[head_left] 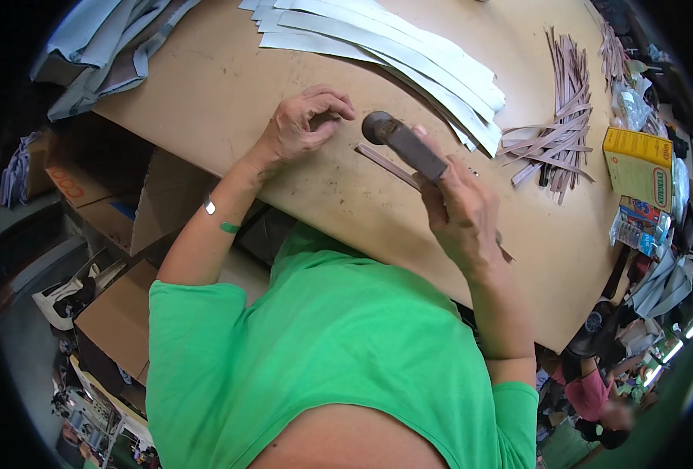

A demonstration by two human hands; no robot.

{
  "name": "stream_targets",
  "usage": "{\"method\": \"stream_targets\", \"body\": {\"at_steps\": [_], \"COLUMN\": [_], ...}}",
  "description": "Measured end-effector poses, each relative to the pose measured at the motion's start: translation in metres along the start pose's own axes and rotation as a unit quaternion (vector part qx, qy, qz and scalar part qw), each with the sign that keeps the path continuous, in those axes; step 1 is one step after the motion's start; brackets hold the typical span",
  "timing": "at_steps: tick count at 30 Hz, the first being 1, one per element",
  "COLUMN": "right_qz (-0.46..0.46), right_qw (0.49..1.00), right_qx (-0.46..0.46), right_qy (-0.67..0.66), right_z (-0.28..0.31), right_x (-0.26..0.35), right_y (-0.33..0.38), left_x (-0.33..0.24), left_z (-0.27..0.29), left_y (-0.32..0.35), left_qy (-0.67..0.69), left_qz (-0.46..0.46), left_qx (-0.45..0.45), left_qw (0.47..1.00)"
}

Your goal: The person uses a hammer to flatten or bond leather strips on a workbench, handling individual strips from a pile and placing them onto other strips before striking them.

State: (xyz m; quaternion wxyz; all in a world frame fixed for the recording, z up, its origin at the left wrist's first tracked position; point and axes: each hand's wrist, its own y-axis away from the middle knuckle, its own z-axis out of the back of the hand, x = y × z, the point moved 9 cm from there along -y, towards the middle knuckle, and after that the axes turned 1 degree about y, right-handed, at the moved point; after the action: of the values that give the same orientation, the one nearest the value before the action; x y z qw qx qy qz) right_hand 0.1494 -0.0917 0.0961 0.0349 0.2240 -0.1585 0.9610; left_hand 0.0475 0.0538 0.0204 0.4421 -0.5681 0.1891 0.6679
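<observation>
In my right hand [467, 207] is a dark metal hammer [417, 148], its round face pointing toward my left hand. My fingers wrap round its near end, and I cannot make out a handle. Beneath the hammer, a narrow brownish strip [385, 166] lies on the table and runs under my right hand. My left hand [307, 121] hovers over or rests on the tabletop just left of the hammer. Its fingers are loosely curled, with a gap to the thumb and nothing visible in it.
White flat strips [385, 35] fan across the table's [346, 211] far side. A bundle of thin brownish strips [569, 117] lies right, near a yellow box [639, 164] and clutter. Folded grey material [112, 47] sits far left, above a cardboard box [166, 199]. Another person [589, 391] is at lower right.
</observation>
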Motion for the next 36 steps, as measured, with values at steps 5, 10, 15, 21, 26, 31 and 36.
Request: {"method": "stream_targets", "body": {"at_steps": [5, 10, 15, 21, 26, 31, 36], "right_qz": [-0.059, -0.13, -0.354, -0.52, -0.562, -0.531, -0.521], "right_qw": [0.99, 0.981, 0.915, 0.778, 0.73, 0.732, 0.737], "right_qx": [0.122, 0.128, -0.022, -0.154, -0.213, -0.237, -0.232], "right_qy": [0.047, -0.069, -0.192, -0.316, -0.325, -0.356, -0.363], "right_z": [-0.032, -0.032, 0.023, 0.094, 0.109, 0.103, 0.095], "right_x": [-0.004, -0.037, -0.144, -0.191, -0.184, -0.185, -0.184], "right_y": [0.007, 0.011, 0.093, 0.236, 0.29, 0.298, 0.29], "left_x": [0.01, 0.0, -0.085, -0.066, -0.157, -0.155, -0.04], "left_z": [0.017, 0.008, -0.159, -0.202, -0.2, -0.179, -0.134], "left_y": [0.002, 0.015, 0.001, -0.005, -0.102, -0.193, -0.169], "left_qy": [0.014, -0.034, -0.316, -0.037, -0.01, -0.228, -0.443], "left_qz": [-0.025, -0.023, -0.187, 0.134, -0.092, -0.232, -0.037], "left_qx": [-0.101, -0.209, 0.147, 0.461, 0.305, 0.124, 0.206], "left_qw": [0.994, 0.977, 0.919, 0.877, 0.948, 0.938, 0.872]}}
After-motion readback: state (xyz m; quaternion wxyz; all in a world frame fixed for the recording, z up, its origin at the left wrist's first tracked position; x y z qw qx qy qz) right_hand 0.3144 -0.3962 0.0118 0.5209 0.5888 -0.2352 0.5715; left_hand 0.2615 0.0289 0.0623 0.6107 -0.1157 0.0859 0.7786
